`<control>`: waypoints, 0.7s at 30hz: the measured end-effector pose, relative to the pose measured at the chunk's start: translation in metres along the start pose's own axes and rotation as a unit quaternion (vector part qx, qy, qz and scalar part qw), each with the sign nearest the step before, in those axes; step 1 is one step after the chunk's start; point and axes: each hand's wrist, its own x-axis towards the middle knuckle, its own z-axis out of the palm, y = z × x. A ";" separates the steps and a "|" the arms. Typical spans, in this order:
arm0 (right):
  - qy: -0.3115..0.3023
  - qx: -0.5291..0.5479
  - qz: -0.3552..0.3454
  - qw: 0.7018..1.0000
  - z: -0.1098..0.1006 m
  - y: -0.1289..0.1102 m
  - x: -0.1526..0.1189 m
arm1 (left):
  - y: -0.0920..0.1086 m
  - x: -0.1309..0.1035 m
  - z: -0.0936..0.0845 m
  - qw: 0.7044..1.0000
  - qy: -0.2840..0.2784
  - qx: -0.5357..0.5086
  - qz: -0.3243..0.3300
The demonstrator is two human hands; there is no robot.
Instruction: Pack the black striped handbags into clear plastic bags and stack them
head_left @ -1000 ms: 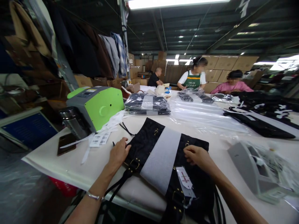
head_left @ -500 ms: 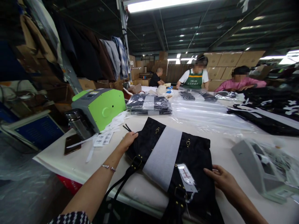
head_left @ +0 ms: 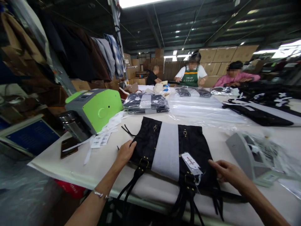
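Observation:
A black bag (head_left: 194, 141) with brass-coloured buckles lies flat near the table's front edge. A pale grey band (head_left: 166, 150) wraps its middle, and its straps hang over the edge toward me. White hang tags (head_left: 191, 161) rest on its right half. My left hand (head_left: 126, 151) is closed on the bag's left side, thumb on top. On the opposite side, my right hand (head_left: 223, 171) pinches the bag's right edge, with some fingers hidden beneath.
Left on the table (head_left: 105, 169) stand a green-and-grey machine (head_left: 103, 108), a thermos (head_left: 74, 125), a phone (head_left: 68, 147) and printed labels (head_left: 100, 140). Plastic-wrapped bags (head_left: 145, 103) lie behind. A grey dispenser (head_left: 249, 157) sits at right. Several people work across the table.
The bag has turned straighter to the table edge, its right side moving away from me and lying flatter. Both hands have kept hold of it. The view has shifted slightly.

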 end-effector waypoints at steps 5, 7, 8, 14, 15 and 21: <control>-0.019 0.069 -0.053 0.996 0.007 -0.019 -0.022 | 0.002 0.020 0.014 0.999 -0.018 -0.006 -0.026; 0.004 0.102 -0.054 0.993 0.000 -0.031 -0.011 | 0.009 0.034 0.018 1.000 -0.016 0.002 -0.024; 0.017 0.110 -0.043 0.993 -0.005 -0.037 -0.002 | 0.014 0.041 0.020 1.000 -0.013 0.010 -0.023; 0.079 0.010 0.017 0.997 -0.018 -0.039 0.036 | 0.028 0.047 0.036 0.997 -0.005 0.063 -0.045; 0.086 -0.021 0.023 0.996 -0.014 -0.033 0.034 | 0.026 0.042 0.039 0.996 -0.012 0.072 -0.049; 0.131 -0.150 0.029 0.980 0.002 -0.001 0.006 | 0.022 0.002 0.036 0.989 -0.038 0.139 -0.038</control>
